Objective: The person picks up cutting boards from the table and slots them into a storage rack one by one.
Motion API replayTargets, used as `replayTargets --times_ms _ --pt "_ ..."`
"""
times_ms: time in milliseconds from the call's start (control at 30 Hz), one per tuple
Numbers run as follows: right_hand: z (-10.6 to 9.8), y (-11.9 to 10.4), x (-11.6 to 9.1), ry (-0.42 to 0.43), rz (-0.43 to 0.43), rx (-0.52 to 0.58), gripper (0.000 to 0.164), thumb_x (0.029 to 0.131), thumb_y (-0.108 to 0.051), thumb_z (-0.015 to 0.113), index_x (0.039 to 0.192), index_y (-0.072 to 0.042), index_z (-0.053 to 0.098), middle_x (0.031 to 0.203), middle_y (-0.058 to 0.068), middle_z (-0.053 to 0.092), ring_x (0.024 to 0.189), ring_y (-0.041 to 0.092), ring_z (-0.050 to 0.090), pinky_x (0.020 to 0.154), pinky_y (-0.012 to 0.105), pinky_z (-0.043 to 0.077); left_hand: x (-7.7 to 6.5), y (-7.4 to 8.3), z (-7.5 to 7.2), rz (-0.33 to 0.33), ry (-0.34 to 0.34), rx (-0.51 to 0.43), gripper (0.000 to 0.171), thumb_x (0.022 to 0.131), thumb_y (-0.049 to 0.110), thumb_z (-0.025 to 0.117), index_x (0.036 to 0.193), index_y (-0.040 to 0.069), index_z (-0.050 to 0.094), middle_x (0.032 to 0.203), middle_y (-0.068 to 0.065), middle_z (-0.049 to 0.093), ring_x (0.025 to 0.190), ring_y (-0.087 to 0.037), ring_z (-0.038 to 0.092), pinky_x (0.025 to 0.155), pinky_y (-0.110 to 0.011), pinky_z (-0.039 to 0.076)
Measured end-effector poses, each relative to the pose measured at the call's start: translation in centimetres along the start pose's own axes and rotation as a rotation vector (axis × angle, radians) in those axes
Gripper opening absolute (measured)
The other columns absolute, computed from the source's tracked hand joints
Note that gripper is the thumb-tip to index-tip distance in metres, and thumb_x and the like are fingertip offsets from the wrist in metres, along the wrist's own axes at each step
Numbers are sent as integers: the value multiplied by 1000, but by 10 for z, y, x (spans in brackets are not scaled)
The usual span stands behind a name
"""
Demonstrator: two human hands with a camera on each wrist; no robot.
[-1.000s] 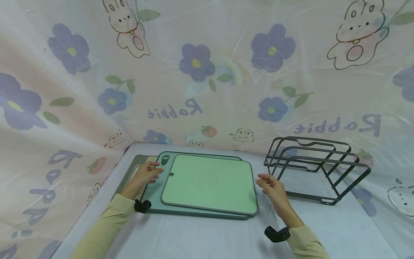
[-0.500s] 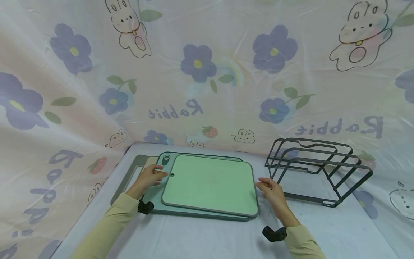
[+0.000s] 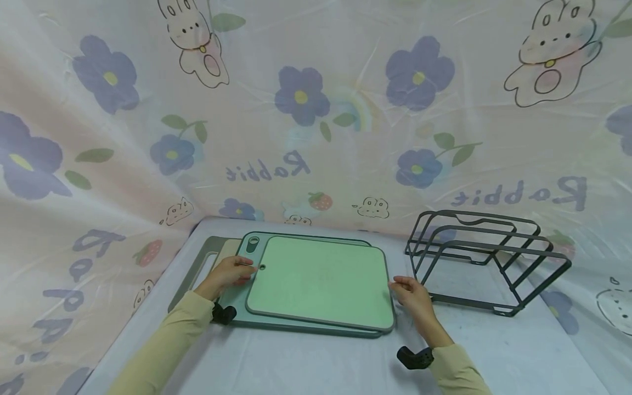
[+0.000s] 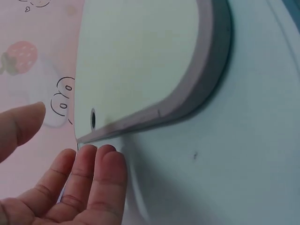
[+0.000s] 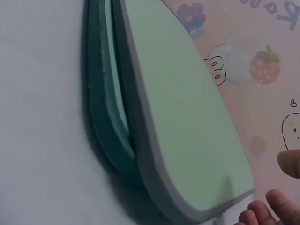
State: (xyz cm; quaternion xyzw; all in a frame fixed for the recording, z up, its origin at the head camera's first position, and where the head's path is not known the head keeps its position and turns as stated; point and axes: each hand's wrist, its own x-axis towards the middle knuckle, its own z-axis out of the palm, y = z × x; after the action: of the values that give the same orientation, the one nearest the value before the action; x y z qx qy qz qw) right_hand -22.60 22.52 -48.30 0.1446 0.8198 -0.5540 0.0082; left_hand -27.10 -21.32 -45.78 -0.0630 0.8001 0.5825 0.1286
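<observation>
A light green cutting board (image 3: 321,280) with a grey edge and a small hole at its left end lies on a larger blue-green cutting board (image 3: 236,293). By the small board's left edge is my left hand (image 3: 227,276); in the left wrist view its thumb stands apart from the fingers (image 4: 108,173), whose tips are close to the edge. My right hand (image 3: 413,296) is at the right edge, thumb and fingers likewise apart in the right wrist view. Whether the fingertips touch the board cannot be told.
A black wire rack (image 3: 486,260) with several upright loops stands on the white-covered table (image 3: 296,362) at the right. A grey-brown board (image 3: 190,277) lies partly under the blue-green one at the left. A patterned curtain (image 3: 345,159) closes off the back.
Both hands have come inward: the left moved right to the small board's left edge, and the right moved slightly left and down to its right edge. The boards have stayed in place.
</observation>
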Motion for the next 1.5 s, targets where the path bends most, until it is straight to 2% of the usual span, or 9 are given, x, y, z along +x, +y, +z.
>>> replayTargets --times_ms 100,367,667,800,1067,1267,1500 --pt "3 -1 -2 0 0 -4 48 94 -26 63 128 6 51 114 19 56 102 29 53 85 43 48 1 -1 2 7 -7 -3 39 94 6 63 125 -14 49 113 -23 58 100 -32 60 83 -38 53" --pt "6 4 0 -19 37 25 49 95 -26 62 130 6 49 114 19 56 103 29 54 85 40 49 2 -3 4 3 -32 -7 43 93 5 62 128 -16 46 116 -25 58 105 -34 58 80 -35 54" --pt "9 9 4 -53 61 36 52 94 -22 63 130 10 48 117 24 58 102 31 58 87 41 49 4 -1 4 -46 -35 -43 43 93 5 62 128 -16 46 110 -19 59 93 -23 60 79 -32 54" --pt "11 13 5 -67 56 0 50 93 -21 63 129 11 51 119 24 58 104 31 57 86 41 49 7 -1 4 -66 -34 -58 43 93 4 63 127 -16 46 104 -14 59 87 -20 59 77 -31 54" --pt "15 17 7 -61 86 -24 50 92 -18 63 131 11 49 121 25 58 109 34 56 91 47 47 10 -5 6 -96 -27 -87 44 93 4 63 128 -16 46 106 -14 57 89 -20 57 81 -32 52" --pt "15 17 9 -54 87 -42 50 93 -21 64 129 11 51 115 22 60 103 31 56 86 43 48 8 -1 9 -121 -7 -90 43 94 6 63 128 -14 49 109 -15 58 92 -21 56 82 -33 51" --pt "15 15 10 -48 117 -47 47 94 -19 63 128 11 52 108 19 61 98 29 56 83 41 47 10 2 12 -158 19 -110 39 93 5 63 126 -13 51 104 -12 58 86 -19 55 75 -29 51"
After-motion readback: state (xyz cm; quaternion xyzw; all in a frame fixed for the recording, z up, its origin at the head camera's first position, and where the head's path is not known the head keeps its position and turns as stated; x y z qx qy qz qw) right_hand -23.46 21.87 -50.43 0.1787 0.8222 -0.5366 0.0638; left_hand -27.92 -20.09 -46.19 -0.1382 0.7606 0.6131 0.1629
